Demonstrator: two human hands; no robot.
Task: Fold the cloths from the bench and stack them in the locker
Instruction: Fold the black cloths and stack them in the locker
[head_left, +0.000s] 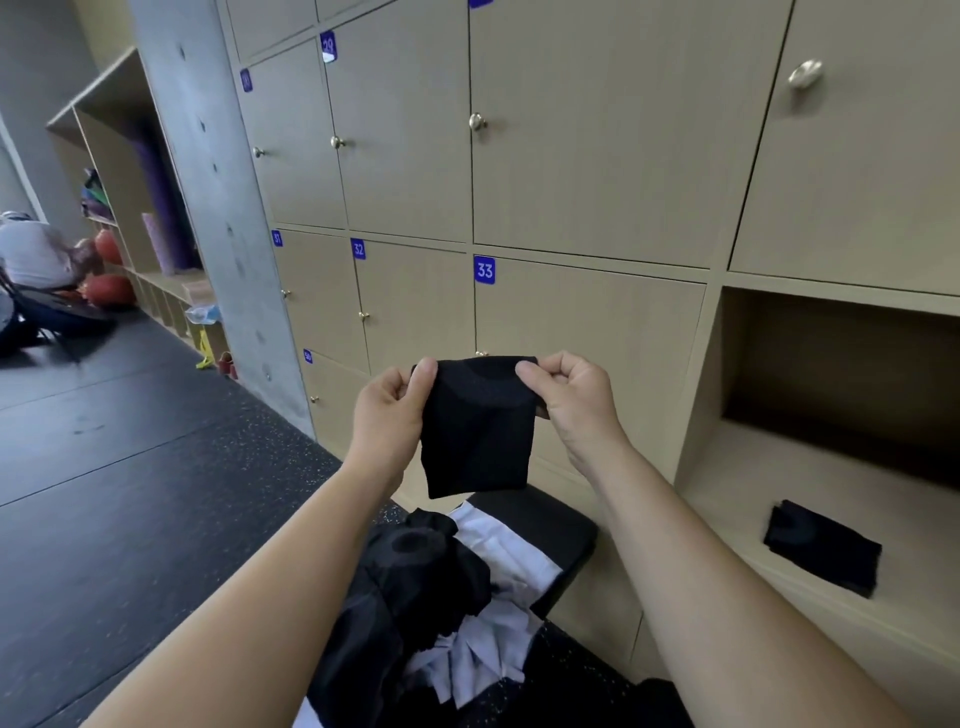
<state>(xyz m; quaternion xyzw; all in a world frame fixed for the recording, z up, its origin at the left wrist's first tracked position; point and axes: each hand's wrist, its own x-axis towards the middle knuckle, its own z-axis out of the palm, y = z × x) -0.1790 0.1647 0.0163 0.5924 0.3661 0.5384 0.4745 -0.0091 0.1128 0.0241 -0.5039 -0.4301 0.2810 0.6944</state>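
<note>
while both hands pinch its top edge, black cloth (478, 431) hangs free.

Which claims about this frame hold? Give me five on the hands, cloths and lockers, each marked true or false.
1. The left hand and right hand each pinch a top corner of the held cloth. True.
2. The open locker has nothing in it. False: one folded cloth, black, lies on its floor.
3. Door 33 stands open. False: it is shut; the open locker is to its right.
4. A pile of black and white cloths lies on the bench. True.
5. The held cloth lies flat on the bench. False: it hangs in the air above the pile.
</note>
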